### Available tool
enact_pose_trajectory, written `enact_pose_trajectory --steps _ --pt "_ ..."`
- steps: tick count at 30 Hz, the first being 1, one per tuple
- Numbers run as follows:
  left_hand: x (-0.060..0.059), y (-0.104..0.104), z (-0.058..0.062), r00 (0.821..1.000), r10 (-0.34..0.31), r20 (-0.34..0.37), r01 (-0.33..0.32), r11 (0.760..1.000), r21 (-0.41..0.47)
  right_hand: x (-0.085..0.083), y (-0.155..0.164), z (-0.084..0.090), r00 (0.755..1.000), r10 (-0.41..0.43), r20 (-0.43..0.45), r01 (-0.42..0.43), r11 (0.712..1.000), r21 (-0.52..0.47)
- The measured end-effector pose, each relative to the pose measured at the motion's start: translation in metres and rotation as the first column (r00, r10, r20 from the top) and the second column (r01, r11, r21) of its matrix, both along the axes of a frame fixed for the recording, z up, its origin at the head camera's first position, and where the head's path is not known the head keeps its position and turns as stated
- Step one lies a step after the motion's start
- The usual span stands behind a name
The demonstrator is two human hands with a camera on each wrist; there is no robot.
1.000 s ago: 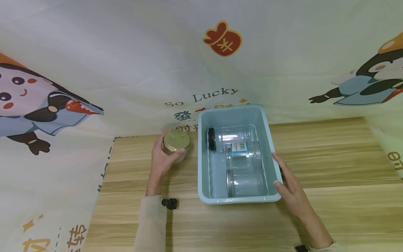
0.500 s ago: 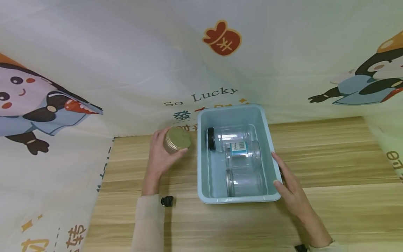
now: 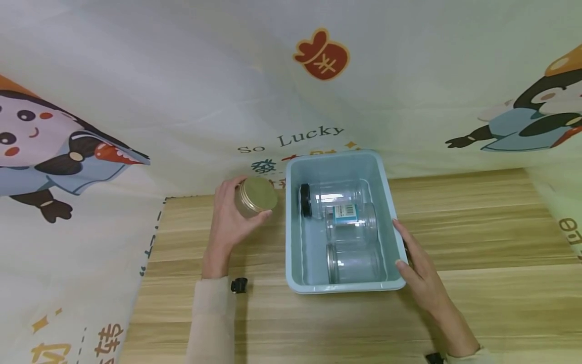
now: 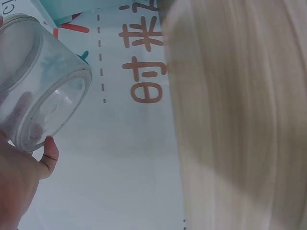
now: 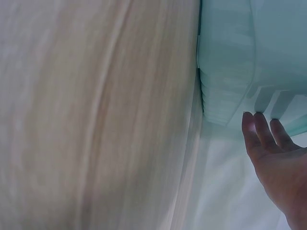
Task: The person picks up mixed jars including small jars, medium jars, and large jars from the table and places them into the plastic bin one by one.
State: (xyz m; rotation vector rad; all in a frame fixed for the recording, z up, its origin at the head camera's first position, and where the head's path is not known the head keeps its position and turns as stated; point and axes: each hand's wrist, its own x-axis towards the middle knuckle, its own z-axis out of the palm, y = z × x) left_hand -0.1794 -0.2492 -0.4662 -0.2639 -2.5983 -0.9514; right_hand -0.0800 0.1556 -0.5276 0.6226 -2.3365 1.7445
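My left hand [image 3: 227,217] grips a clear jar [image 3: 247,206] with a gold screw lid [image 3: 259,193]. In the head view the jar tilts, its lid toward the tub; the left wrist view shows its round base [image 4: 55,110] with fingers around the side. To the right is a light blue plastic tub [image 3: 291,242]. In it lie three clear jars on their sides: one with a black lid [image 3: 305,200], one with a blue-and-white label [image 3: 345,214], and one nearest me [image 3: 356,264]. My right hand [image 3: 423,278] holds the tub's right rim, with fingertips [image 5: 261,122] against its outer wall.
The wood-grain tabletop [image 3: 477,222] lies under everything. A printed cloth backdrop [image 3: 204,101] rises close behind the tub and drapes along the left side [image 3: 73,273]. A black wrist mount [image 3: 239,285] sits at the left sleeve.
The gold-lidded jar has moved slightly up in the head view and tilted, its lid leaning right. The left forearm has shifted a little left. My right hand and the tub stay still.
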Motion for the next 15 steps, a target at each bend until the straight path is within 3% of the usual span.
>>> enact_pose_trajectory --steps 15 --pt "-0.0036 0.007 0.0102 0.991 -0.054 -0.126 0.051 0.998 -0.027 -0.001 0.0001 -0.0024 1.0 -0.008 -0.025 0.007 1.0 -0.004"
